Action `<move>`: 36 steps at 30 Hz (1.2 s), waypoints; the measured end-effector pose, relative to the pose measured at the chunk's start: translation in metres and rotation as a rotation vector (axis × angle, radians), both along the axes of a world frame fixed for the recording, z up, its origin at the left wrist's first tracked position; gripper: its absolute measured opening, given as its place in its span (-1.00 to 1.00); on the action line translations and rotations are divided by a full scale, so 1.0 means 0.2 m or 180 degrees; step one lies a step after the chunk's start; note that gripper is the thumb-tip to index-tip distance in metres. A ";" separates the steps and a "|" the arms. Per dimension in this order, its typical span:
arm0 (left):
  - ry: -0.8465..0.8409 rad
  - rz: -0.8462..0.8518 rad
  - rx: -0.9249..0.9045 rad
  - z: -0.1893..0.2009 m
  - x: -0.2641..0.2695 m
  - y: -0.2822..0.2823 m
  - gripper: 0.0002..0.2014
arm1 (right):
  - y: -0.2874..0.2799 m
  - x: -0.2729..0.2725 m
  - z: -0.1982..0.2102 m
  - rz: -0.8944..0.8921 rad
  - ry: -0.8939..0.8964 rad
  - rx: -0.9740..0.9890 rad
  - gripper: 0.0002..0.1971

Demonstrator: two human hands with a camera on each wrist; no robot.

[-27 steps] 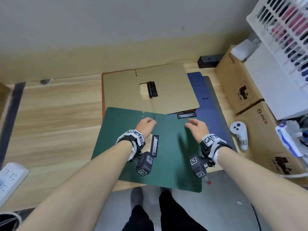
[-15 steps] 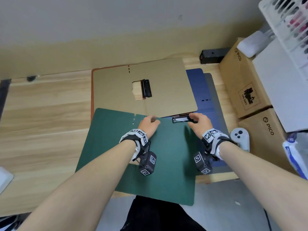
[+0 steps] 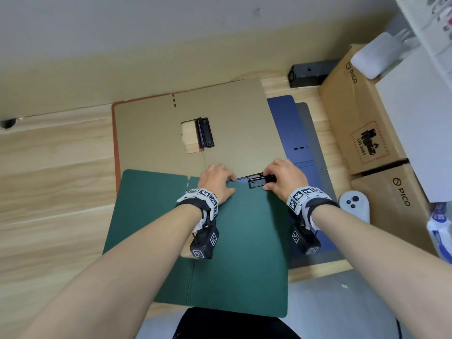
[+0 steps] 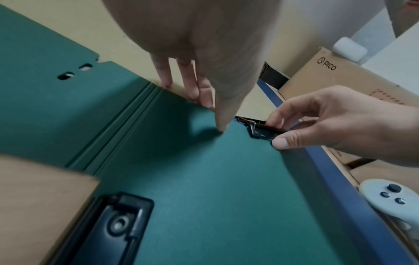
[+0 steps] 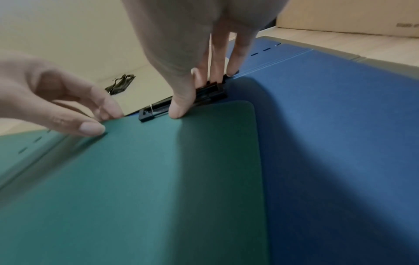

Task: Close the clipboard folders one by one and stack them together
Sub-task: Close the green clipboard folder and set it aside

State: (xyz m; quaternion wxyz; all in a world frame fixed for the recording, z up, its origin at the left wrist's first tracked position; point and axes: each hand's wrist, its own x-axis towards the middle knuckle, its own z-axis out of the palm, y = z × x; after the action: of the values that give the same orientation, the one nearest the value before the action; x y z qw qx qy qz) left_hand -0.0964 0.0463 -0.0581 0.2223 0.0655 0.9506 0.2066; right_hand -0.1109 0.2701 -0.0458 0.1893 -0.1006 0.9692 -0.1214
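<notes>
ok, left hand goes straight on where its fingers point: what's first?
The tan folder. The left hand has its fingers at the far edge of the green folder, tan board directly beyond. Its black clip looks slightly left of that line; depth unclear.

the green folder at 6 o'clock looks like matt card with a fine grain and pressed ridges along its fold. the tan folder at 12 o'clock is smooth matt board, and the blue folder at 3 o'clock has the same dull finish. the black clip is glossy, with a thin bright metal wire. the desk shows pale wood grain. the boxes at 2 o'clock are brown cardboard. the controller is smooth white plastic.
</notes>
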 end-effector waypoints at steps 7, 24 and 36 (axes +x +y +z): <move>0.0066 -0.0058 -0.0051 -0.01 -0.01 0.00 -0.71 | 0.00 0.00 0.05 0.0878 0.0282 0.0534 -0.71; -0.0112 0.0060 -0.0076 0.01 -0.02 0.02 -0.71 | -0.08 0.00 0.09 0.1154 0.0142 0.1041 -0.96; -0.0142 0.0114 -0.0098 0.01 -0.02 0.03 -0.77 | -0.04 -0.04 0.12 0.1208 0.0055 0.0996 -0.84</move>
State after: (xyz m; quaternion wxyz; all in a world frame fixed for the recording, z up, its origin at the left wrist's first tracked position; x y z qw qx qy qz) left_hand -0.1013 0.0524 -0.0560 0.2407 0.0403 0.9495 0.1974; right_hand -0.1194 0.2611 -0.0217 0.2137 -0.2513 0.9415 0.0687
